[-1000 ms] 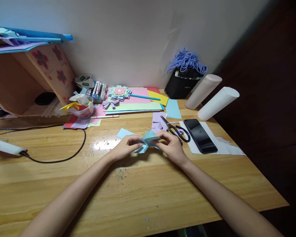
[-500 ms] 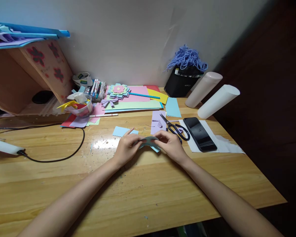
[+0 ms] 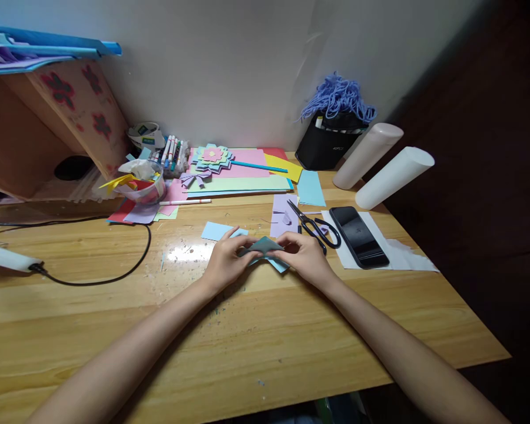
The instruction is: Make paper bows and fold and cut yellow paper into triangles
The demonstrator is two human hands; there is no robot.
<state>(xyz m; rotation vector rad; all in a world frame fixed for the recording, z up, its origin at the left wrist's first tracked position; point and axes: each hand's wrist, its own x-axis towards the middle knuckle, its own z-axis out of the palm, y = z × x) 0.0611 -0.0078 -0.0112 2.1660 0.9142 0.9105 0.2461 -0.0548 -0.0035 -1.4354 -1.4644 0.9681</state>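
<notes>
Between my hands, just above the wooden table (image 3: 229, 353), is a piece of light blue paper (image 3: 266, 245), bent to a peak in its middle. My left hand (image 3: 230, 257) pinches its left side between thumb and fingers, one finger sticking up. On the other side my right hand (image 3: 304, 257) pinches it the same way. The fingers cover part of the paper. A flat light blue strip (image 3: 216, 231) lies just behind my left hand. Black-handled scissors (image 3: 313, 227) rest partly on a purple sheet (image 3: 280, 209) behind my right hand.
A phone (image 3: 359, 237) lies on white paper at the right, before two white cylinders (image 3: 395, 178). Along the wall are a black pen case (image 3: 324, 144) with blue yarn, a paper flower (image 3: 212, 158) on coloured sheets, and a tub of scraps (image 3: 141, 191). A black cable (image 3: 110, 282) curves at left.
The light blue paper has gone from a rounded curve to a pointed peak between my fingers. Both hands keep hold of it; the camera view has shifted slightly.
</notes>
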